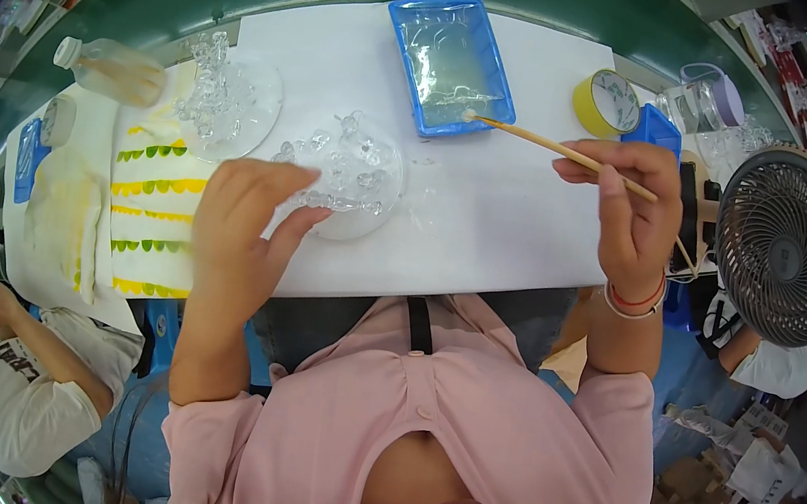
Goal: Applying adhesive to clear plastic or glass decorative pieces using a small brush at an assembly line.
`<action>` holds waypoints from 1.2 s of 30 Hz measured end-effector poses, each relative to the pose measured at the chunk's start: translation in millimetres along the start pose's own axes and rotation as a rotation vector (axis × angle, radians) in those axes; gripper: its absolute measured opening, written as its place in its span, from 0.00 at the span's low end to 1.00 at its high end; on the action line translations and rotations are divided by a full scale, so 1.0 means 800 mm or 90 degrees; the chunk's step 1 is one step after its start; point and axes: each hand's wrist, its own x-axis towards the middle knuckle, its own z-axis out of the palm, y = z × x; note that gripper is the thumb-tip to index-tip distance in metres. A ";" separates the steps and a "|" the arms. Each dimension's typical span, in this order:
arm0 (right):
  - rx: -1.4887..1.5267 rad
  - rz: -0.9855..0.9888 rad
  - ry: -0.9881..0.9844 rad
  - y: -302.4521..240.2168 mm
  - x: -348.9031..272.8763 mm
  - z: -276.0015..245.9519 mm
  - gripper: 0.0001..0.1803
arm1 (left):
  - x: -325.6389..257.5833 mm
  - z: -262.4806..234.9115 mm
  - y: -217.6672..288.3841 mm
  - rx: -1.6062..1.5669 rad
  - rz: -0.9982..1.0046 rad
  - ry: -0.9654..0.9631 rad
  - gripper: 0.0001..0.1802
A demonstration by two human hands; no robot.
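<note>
My right hand [637,200] pinches a paintbrush [548,144] by its pale wooden handle. The brush tip reaches the near rim of a blue plastic tray [504,93], which holds a clear, slightly yellowish liquid [448,56]. My left hand [251,218] is beside a round clear plate [383,211], thumb and forefinger apart with a gap between them. Several small clear glass-like pieces [342,159] lie clustered on that plate. Behind it, to the left, a second clear plate [254,138] carries more clear pieces [211,77].
A yellow tape roll [593,104], a blue container [654,132] and a fan [785,248] are at the right. On the left lie a cloudy bottle [118,71] and a cloth with yellow and green edging [155,186]. A co-worker [35,378] sits at the lower left.
</note>
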 end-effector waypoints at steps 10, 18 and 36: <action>-0.179 0.025 -0.148 0.019 0.037 0.024 0.06 | -0.011 0.001 -0.016 -0.154 -0.077 -0.028 0.17; -0.148 -0.029 -0.098 -0.013 0.010 -0.001 0.08 | -0.027 -0.004 -0.030 -0.139 -0.170 0.004 0.16; -0.073 -0.100 -0.255 0.019 -0.017 0.047 0.11 | -0.041 0.006 -0.037 -0.185 -0.176 0.001 0.13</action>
